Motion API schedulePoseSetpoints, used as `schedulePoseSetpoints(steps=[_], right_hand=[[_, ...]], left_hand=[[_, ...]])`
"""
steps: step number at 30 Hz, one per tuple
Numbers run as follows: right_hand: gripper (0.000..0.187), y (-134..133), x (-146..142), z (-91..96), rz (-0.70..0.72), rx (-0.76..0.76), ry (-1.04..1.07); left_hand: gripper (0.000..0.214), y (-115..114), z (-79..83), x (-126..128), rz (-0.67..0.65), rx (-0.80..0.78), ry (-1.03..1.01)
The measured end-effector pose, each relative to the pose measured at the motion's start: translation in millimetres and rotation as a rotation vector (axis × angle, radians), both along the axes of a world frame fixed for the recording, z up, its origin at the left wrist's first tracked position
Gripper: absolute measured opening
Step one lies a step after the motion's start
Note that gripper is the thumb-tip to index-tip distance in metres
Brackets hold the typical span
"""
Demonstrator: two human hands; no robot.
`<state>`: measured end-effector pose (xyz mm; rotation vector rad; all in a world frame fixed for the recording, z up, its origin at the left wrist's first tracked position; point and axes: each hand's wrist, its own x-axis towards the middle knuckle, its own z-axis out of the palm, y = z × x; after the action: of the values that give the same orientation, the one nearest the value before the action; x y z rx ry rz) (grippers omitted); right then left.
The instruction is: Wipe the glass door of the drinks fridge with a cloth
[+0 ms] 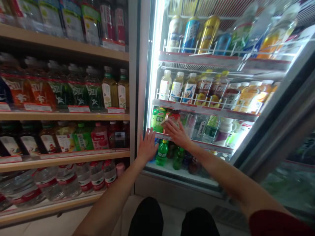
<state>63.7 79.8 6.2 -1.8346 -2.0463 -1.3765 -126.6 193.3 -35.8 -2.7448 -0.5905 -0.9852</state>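
My left hand [147,146] rests at the left edge of the lit drinks fridge, fingers stretched upward and holding nothing I can see. My right hand [176,132] reaches into the fridge at the lower shelf's front strip [201,144], its fingers extended to the left and the thumb apart. Its fingertips are slightly blurred, and whether they touch the red-labelled bottle [174,115] behind them I cannot tell. A green-labelled bottle [158,118] stands just left of that one. Below my hands, a green bottle [162,152] stands on the fridge floor.
Wooden shelves [64,114] of bottled drinks line the left side. Upper fridge racks hold cans [209,32] and juice bottles [176,87] behind wire rails. The fridge's slanted door frame [268,108] is on the right. My knees [149,216] are below.
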Motion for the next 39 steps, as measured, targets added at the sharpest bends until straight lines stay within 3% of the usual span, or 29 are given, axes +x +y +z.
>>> schedulePoseSetpoints(steps=[3,7,12,16,18,23,28,34,39], right_hand=[[0.062,-11,6,0.5,0.026,-0.026,-0.025],[0.060,-27,16,11.5,-0.098,0.130,0.047],[0.064,-50,26,14.4,-0.070,-0.002,0.039],[0.065,-64,34,20.4,-0.186,0.146,0.131],[0.066,-72,36,19.8,-0.197,0.186,0.131],[0.062,-95,43,12.0,-0.175,0.113,0.037],[0.064,-118,59,20.3,-0.299,0.271,0.145],[0.062,-144,71,11.7,-0.277,0.207,0.086],[0.060,-161,88,20.7,-0.358,0.393,0.148]], left_hand=[[0.061,-4,3.2,7,-0.030,0.018,-0.003],[0.061,-11,10.1,19,-0.060,0.048,-0.016],[0.062,-26,24.0,37,-0.111,0.086,-0.011],[0.065,-38,34.6,53,-0.136,0.104,-0.013],[0.065,-45,38.8,60,-0.153,0.105,-0.007],[0.064,-62,44.9,77,-0.214,0.116,-0.005],[0.064,-82,49.1,99,-0.269,0.139,-0.038],[0.063,-107,53.5,120,-0.322,0.174,-0.058],[0.066,-123,56.7,133,-0.357,0.180,-0.052]])
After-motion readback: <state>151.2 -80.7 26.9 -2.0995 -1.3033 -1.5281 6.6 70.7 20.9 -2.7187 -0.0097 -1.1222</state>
